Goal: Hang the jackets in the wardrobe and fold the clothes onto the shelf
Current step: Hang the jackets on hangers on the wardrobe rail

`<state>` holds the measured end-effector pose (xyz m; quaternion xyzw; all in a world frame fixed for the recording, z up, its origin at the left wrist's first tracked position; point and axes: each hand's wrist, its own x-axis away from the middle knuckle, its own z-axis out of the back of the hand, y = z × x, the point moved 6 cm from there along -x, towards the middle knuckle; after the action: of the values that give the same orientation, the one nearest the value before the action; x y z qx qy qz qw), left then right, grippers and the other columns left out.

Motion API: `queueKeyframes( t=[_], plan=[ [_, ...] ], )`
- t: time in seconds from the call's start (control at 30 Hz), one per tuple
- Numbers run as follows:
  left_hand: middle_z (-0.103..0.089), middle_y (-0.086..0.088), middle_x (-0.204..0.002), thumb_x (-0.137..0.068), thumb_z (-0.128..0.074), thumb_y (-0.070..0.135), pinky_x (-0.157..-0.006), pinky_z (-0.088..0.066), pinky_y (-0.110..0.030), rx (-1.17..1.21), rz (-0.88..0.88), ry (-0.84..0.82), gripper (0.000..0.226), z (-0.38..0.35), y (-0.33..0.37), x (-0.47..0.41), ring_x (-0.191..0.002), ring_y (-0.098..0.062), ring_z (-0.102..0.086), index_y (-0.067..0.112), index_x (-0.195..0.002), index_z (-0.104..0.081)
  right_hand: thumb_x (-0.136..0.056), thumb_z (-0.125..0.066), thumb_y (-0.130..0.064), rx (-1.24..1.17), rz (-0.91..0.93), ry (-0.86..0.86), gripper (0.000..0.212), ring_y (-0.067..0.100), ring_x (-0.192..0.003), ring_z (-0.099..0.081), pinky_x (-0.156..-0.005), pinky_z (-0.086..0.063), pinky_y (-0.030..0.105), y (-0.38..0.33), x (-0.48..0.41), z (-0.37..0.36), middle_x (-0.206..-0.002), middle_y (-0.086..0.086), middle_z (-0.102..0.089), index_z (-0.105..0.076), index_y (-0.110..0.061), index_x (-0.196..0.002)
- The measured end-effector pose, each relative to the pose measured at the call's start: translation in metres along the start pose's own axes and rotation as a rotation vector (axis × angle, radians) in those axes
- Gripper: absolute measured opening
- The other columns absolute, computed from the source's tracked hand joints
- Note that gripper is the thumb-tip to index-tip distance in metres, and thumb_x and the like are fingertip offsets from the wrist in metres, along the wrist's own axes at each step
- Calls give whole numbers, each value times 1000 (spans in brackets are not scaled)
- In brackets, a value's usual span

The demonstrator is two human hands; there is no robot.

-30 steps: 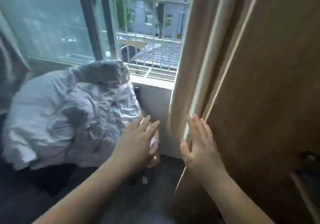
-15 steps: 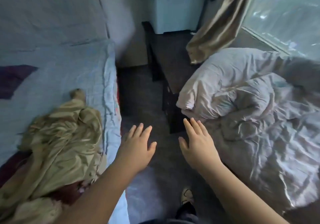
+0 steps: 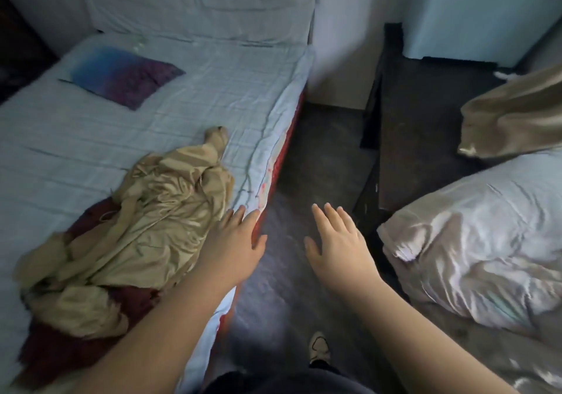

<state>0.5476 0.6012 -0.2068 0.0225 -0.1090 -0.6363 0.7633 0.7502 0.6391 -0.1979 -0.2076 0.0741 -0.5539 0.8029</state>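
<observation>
A crumpled beige satin garment [image 3: 146, 223] lies on the bed [image 3: 152, 126], on top of a dark red garment [image 3: 60, 354] that shows beneath it. My left hand [image 3: 237, 244] hovers with straight fingers over the bed's right edge, just right of the beige garment, holding nothing. Over the dark floor between the bed and a pale quilt, my right hand [image 3: 337, 238] is spread flat and empty. A folded blue and purple cloth [image 3: 121, 74] rests further up the bed.
A rumpled pale quilt [image 3: 480, 241] is heaped at the right. Behind it stand a dark low cabinet [image 3: 425, 113], a beige curtain end [image 3: 514, 120] and a light blue box [image 3: 474, 10]. A narrow strip of dark floor [image 3: 316, 156] runs between; my shoe [image 3: 319, 345] shows below.
My view has swung left from the window and wardrobe door to the bed. Both hands stay flat and empty; the left one now reaches the bed's edge beside the beige garment.
</observation>
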Motion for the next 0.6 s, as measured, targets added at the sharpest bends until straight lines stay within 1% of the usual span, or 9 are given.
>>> queueKeyframes(
  t=[0.07,0.17,0.23,0.3,0.37,0.43,0.5,0.53,0.6],
  plan=[
    [-52,-12,-144,-91,-47,47,-104,-44,-44,26,60,9,59,2,-3,-13,-129,-34,-49,17,-142,-48,-101,-37,-46,16,39,-37,64,25,-153,-2,-123,-14,45,4,-24,1,-166,0,-11,-9,-30,-157],
    [-52,-13,-142,-85,-37,50,-103,-43,-44,86,187,13,66,7,-22,-17,-127,-36,-49,17,-141,-49,-102,-38,-45,13,103,-111,65,26,-153,-3,-123,-13,46,-7,-53,-6,-165,2,-12,-9,-28,-157],
    [-53,-15,-140,-84,-35,50,-99,-45,-45,105,278,34,67,8,-45,-12,-124,-38,-51,17,-140,-51,-102,-36,-46,26,165,-168,64,26,-153,-3,-123,-12,46,-25,-67,-14,-165,0,-10,-8,-28,-157],
    [-57,-17,-133,-83,-33,52,-91,-51,-45,119,351,67,67,7,-72,0,-115,-39,-57,16,-135,-54,-101,-35,-45,58,262,-226,65,25,-153,-3,-123,-12,45,-47,-81,-28,-166,-1,-8,-6,-28,-157],
    [-61,-19,-126,-85,-37,50,-87,-52,-45,133,433,67,63,1,-101,12,-110,-40,-59,14,-132,-56,-100,-36,-44,72,358,-272,67,24,-153,-3,-123,-14,43,-74,-94,-40,-165,1,-10,-7,-26,-157],
    [-62,-19,-126,-86,-35,51,-89,-53,-46,147,520,49,64,-8,-136,25,-112,-39,-59,12,-131,-56,-99,-38,-44,79,448,-300,67,24,-152,-6,-123,-16,43,-106,-108,-56,-165,1,-14,-11,-24,-157],
    [-56,-14,-136,-87,-27,55,-97,-48,-44,141,554,23,70,-18,-158,31,-122,-36,-53,12,-138,-51,-99,-39,-45,79,501,-313,67,24,-152,-8,-122,-19,43,-128,-118,-67,-164,1,-16,-14,-23,-157],
    [-55,-12,-138,-90,-30,53,-99,-46,-42,175,590,20,68,-19,-170,36,-122,-35,-52,13,-141,-49,-99,-39,-46,86,535,-322,67,24,-152,-8,-122,-19,43,-142,-124,-75,-164,1,-17,-15,-23,-157],
    [-58,-15,-133,-91,-42,46,-96,-46,-42,241,661,88,60,-22,-201,43,-116,-36,-57,10,-138,-52,-99,-39,-46,119,597,-340,67,24,-151,-9,-122,-18,42,-172,-138,-96,-163,2,-19,-16,-23,-156]
  ],
)
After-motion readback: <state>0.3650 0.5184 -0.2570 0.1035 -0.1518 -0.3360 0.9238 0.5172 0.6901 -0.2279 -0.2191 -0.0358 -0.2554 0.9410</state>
